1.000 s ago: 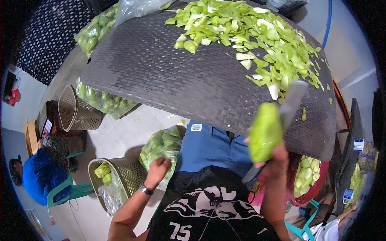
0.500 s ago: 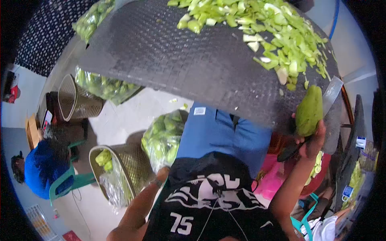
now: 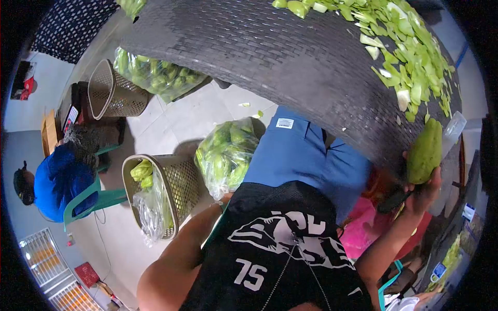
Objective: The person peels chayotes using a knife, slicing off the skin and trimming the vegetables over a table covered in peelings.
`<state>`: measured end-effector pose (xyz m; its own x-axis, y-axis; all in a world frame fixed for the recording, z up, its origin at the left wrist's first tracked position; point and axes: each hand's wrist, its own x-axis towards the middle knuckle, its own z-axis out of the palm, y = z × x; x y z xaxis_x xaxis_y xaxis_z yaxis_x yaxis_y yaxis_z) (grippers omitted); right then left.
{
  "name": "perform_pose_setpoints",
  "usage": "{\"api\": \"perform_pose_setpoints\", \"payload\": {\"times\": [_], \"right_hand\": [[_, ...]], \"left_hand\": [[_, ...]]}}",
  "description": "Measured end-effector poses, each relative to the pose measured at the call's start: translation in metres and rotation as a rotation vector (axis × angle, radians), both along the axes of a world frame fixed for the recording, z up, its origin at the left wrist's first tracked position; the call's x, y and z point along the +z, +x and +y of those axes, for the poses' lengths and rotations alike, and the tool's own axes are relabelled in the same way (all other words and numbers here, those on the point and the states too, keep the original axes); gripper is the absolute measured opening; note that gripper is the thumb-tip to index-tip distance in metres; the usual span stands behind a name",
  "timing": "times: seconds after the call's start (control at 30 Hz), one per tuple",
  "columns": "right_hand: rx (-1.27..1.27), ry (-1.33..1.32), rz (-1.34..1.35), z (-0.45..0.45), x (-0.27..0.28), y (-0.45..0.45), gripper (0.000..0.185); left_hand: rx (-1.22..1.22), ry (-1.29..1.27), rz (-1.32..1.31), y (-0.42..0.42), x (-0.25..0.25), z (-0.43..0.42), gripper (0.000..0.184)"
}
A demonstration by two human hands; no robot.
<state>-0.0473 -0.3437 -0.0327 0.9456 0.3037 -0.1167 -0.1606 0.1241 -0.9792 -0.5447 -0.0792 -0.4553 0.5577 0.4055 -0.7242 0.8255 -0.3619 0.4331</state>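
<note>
Here, right grip [image 3: 426,187] clamped on chayote [image 3: 424,151] and knife [image 3: 454,127], left grip [image 3: 226,198] low, closure unclear

A black shirt [image 3: 282,254] with white printed graphics [image 3: 293,236] is worn with a thin beaded chain [image 3: 313,276] and blue trousers [image 3: 306,150] bearing a white rectangular label [image 3: 284,123].

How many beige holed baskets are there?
2: the near basket, beside a bag of green vegetables, and the far basket, next to another bag. More could be hidden under the table.
</note>
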Motion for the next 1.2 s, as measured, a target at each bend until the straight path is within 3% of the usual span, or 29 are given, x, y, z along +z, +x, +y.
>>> {"api": "perform_pose_setpoints", "payload": {"times": [0.07, 0.13, 0.53, 0.97, 1.2], "right_hand": [[-0.014, -0.017, 0.021, -0.001, 0.001, 0.001, 0.077], [0.141, 0.014, 0.046, -0.021, -0.009, 0.012, 0.077], [0.142, 0.026, 0.036, -0.015, -0.010, 0.002, 0.080], [0.127, -0.037, -0.015, -0.010, -0.011, -0.002, 0.088], [0.127, -0.056, -0.015, -0.011, -0.009, -0.003, 0.092]], "left_hand": [[-0.005, -0.006, -0.005, -0.002, -0.002, 0.005, 0.035], [-0.014, -0.008, -0.010, 0.001, -0.004, 0.017, 0.036], [-0.050, -0.023, -0.058, 0.034, -0.007, 0.062, 0.040], [0.196, -0.168, -0.469, -0.039, -0.024, 0.018, 0.046], [0.349, -0.050, -0.342, -0.021, 0.012, 0.004, 0.049]]}}
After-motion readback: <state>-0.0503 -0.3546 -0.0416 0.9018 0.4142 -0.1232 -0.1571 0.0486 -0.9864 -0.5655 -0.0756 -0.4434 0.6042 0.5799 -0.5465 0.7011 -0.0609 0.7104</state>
